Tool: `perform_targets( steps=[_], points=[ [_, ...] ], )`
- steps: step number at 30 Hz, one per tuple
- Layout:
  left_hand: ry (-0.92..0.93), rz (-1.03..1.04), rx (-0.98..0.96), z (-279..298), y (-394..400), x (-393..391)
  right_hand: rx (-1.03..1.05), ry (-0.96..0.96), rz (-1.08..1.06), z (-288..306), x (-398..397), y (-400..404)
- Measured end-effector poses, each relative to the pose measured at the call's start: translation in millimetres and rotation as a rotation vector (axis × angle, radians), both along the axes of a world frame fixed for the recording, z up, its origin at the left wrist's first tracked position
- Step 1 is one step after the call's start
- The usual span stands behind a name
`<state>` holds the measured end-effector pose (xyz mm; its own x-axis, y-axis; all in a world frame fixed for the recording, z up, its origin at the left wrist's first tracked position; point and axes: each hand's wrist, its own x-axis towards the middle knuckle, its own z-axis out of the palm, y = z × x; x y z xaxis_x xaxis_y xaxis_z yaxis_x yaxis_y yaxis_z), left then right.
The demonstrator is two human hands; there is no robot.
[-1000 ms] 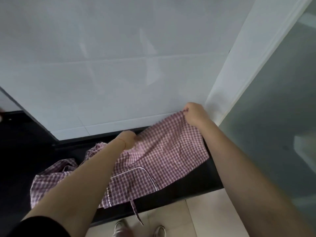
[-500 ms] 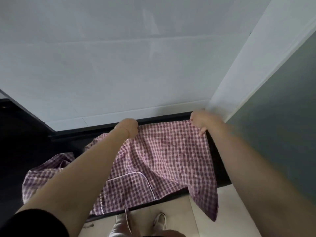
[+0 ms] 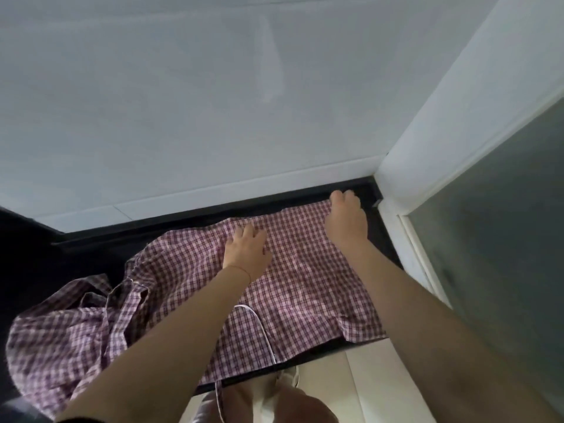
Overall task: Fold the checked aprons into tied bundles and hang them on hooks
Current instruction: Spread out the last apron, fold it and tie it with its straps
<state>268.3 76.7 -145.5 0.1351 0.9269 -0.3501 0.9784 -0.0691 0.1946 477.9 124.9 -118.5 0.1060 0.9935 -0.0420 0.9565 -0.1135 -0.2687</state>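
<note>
A red-and-white checked apron (image 3: 305, 288) lies spread on a black counter (image 3: 381, 233), its white-piped pocket (image 3: 259, 331) near the front edge. My left hand (image 3: 245, 251) rests flat on the cloth near its far edge, fingers apart. My right hand (image 3: 346, 219) presses the apron's far right corner by the wall, fingers spread. The apron's left part (image 3: 70, 331) is bunched in folds with a strap over it. A tie (image 3: 218, 401) hangs over the counter's front edge. No hooks are in view.
A white tiled wall (image 3: 213, 117) rises behind the counter. A white door frame (image 3: 442, 132) and a frosted glass panel (image 3: 503, 224) stand at the right. Pale floor tiles (image 3: 381, 386) and my feet show below the counter's front edge.
Both hands have let go of the pinched far edge and now lie flat on the cloth. The right side that hung over the front edge now lies on the counter.
</note>
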Motion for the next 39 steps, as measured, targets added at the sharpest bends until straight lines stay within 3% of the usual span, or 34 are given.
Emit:
perform_targets(
  steps=[3,5,12,16,18,20,22,24,27,30,33,36,39],
  points=[
    [0.049,-0.064,-0.119,-12.5,0.9,6.9,-0.182,0.049,0.196,-24.4,-15.9,-20.2],
    [0.073,-0.101,-0.159,-19.6,1.9,11.8,-0.358,-0.057,0.267,-44.9,-16.6,-29.3],
    [0.059,-0.099,-0.066,-29.8,-11.9,1.6,-0.436,-0.151,0.197,-62.7,18.0,-22.3],
    [0.021,0.026,-0.047,-26.9,-34.1,-19.4,-0.528,-0.178,0.149,-43.0,1.7,-11.0],
    [-0.038,0.092,0.019,-21.9,-42.8,-33.4,-0.394,-0.181,0.2,-34.8,-22.8,-13.5],
    [-0.06,0.185,0.136,-12.5,-51.3,-56.2,-0.253,-0.051,0.296,-30.8,-52.2,-23.6],
    [-0.026,0.281,0.214,-7.6,-53.8,-77.7,-0.299,0.018,0.367,-32.8,-66.9,-33.8],
    [0.037,0.411,0.234,-0.9,-58.2,-111.1,-0.406,-0.066,0.37,-35.2,-77.4,-38.3],
    [0.088,0.593,0.182,5.4,-63.1,-160.2,-0.519,-0.195,0.182,-30.1,-89.5,-32.9],
    [0.004,0.759,0.13,14.4,-71.1,-209.2,-0.394,-0.186,0.208,-12.5,-130.8,-34.6],
    [-0.006,0.775,0.047,17.6,-79.7,-251.2,-0.164,-0.002,0.371,4.4,-198.0,-50.0],
    [-0.057,0.775,-0.072,19.1,-90.5,-294.1,-0.283,0.158,0.367,18.0,-277.2,-75.0],
    [-0.233,0.784,-0.148,21.7,-97.4,-325.5,-0.545,0.079,0.308,17.7,-325.0,-91.3]
  ],
)
